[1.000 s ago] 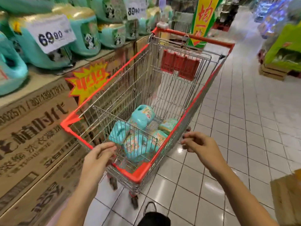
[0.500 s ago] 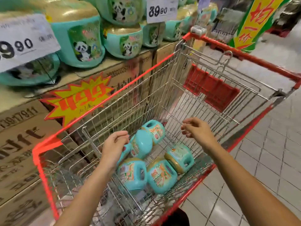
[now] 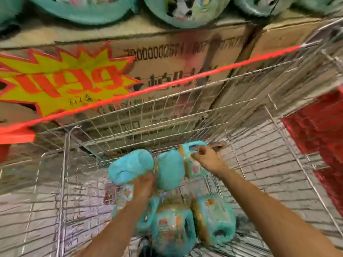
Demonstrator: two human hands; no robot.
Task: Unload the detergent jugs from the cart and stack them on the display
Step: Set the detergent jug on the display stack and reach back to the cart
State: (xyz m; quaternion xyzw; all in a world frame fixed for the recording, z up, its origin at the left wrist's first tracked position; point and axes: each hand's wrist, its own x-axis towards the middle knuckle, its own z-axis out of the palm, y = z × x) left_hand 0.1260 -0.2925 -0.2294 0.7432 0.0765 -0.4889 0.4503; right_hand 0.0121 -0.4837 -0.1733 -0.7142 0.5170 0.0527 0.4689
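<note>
At the left of the frame, a yellow starburst price sign [image 3: 61,80] sits on the front of the cardboard boxes [image 3: 185,58]. These boxes carry the display jugs [image 3: 181,10] along the top edge. The red rim [image 3: 167,86] of the cart [image 3: 167,115] runs diagonally from lower left to upper right, in front of the boxes.

In the lower centre, inside the cart, my left grip [image 3: 143,186] is down among the teal detergent jugs. It sits below the gap between the left jug [image 3: 130,166] and the middle jug [image 3: 169,169]. Blur smears the fingers, so I cannot tell whether they are apart or clamped on anything. Two near jugs [image 3: 172,225] lie side by side at the bottom centre, touching each other.

Just right of centre, my right grip [image 3: 207,158] is at the top of the far jug [image 3: 193,145]. Its fingers are curled and apparently clamped on the handle. At the right edge is the cart's red seat flap [image 3: 319,130].
</note>
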